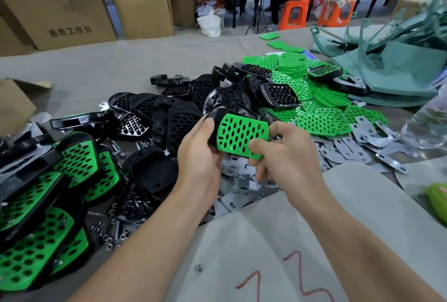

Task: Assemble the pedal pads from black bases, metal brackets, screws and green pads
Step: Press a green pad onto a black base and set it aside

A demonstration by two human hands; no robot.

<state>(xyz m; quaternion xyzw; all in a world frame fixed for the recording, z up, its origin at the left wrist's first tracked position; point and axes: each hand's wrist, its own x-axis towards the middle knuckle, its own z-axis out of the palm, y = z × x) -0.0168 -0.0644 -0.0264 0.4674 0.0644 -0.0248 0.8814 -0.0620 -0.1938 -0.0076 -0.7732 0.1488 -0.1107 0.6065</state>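
on the bench point(121, 71), finished pedals point(36, 241) lie at left, bare bases point(174, 98) behind them, loose pads point(321, 122) far right, brackets point(350, 147) near right.

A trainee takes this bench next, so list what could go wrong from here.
1. The left hand grips the black plastic base and the right hand pinches one edge of the green perforated pad; pressed unevenly, the pad may seat skewed.
2. The pair is held above the heap of flat grey metal brackets; a slip could drop it among them.
3. Loose silver screws and nuts lie by the left forearm, which might scatter them.
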